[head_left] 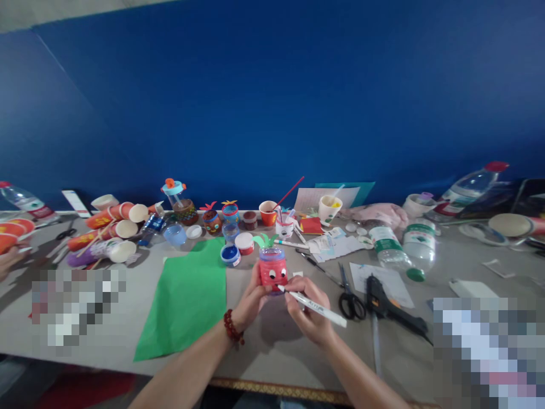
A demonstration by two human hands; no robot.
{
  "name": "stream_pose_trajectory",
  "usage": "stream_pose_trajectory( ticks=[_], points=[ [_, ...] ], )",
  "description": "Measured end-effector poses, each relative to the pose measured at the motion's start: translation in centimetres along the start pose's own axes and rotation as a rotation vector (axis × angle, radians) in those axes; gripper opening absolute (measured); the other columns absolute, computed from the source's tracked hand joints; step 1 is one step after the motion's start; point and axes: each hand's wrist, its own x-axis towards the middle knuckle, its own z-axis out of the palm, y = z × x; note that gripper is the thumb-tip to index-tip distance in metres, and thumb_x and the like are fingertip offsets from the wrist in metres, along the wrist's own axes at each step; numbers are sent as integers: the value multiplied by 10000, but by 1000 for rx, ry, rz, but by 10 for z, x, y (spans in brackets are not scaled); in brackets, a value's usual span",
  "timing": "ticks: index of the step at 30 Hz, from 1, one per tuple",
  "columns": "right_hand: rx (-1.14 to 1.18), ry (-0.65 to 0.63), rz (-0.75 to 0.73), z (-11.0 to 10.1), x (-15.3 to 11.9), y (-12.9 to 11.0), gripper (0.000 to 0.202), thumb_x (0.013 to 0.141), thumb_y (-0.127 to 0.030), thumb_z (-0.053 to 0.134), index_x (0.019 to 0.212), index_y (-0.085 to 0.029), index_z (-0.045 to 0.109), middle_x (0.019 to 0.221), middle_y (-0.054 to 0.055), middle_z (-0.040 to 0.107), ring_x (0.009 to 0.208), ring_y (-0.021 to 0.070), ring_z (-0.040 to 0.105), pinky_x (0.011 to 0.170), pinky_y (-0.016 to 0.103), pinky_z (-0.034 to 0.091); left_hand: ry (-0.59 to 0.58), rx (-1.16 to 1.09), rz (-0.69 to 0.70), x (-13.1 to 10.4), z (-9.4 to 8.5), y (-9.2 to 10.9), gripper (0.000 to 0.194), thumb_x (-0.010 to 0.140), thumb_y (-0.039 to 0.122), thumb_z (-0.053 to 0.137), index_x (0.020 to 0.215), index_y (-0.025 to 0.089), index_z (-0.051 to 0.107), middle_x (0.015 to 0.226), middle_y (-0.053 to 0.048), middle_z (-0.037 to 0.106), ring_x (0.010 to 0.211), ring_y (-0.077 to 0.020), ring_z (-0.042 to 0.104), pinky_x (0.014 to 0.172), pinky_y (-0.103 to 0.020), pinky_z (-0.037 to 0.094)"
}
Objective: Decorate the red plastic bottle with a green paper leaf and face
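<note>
My left hand (251, 298) is wrapped around the side of a small red-painted jar (272, 267), which stands upright just above the table. Googly eyes, a drawn mouth and green leaf shapes at its rim decorate the jar. In my right hand (313, 309) is a white paint marker (321, 309), pinched between the fingers. Its tip meets the jar's front near the mouth, though whether it touches is too small to tell. Left of the hands lies a green paper sheet (185, 301). Behind them stand an open pot of blue paint (230, 254) and a red-and-white paint pot (244, 243).
Black-handled scissors (352, 305) and a black glue gun (394, 307) lie to the right. Plastic bottles (387, 244) stand beyond them. Stacked paper cups (113, 230) lie at the far left, near another person's hand (9, 261). A blue partition (272, 113) rises behind the table.
</note>
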Motion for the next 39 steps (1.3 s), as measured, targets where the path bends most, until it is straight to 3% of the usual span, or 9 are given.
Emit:
stream_pose_trajectory(
  ticks=[30,39],
  points=[
    [-6,22,-34,1,-1,1,106,814,-145,552,872,-224,592,733,22,618,624,169,571,576,286,450,-6,-52,4,1,-3,-4,772,710,148,687,1407,283,385,1190,-72,655,1080,-262,602,928,-367,438],
    [101,81,-49,-1,-3,3,115,810,-139,550,875,-228,583,731,23,626,656,181,596,619,314,476,-13,-66,-9,0,-1,-3,677,718,162,687,1352,240,463,1154,-86,665,1041,-259,606,898,-369,461]
  ],
)
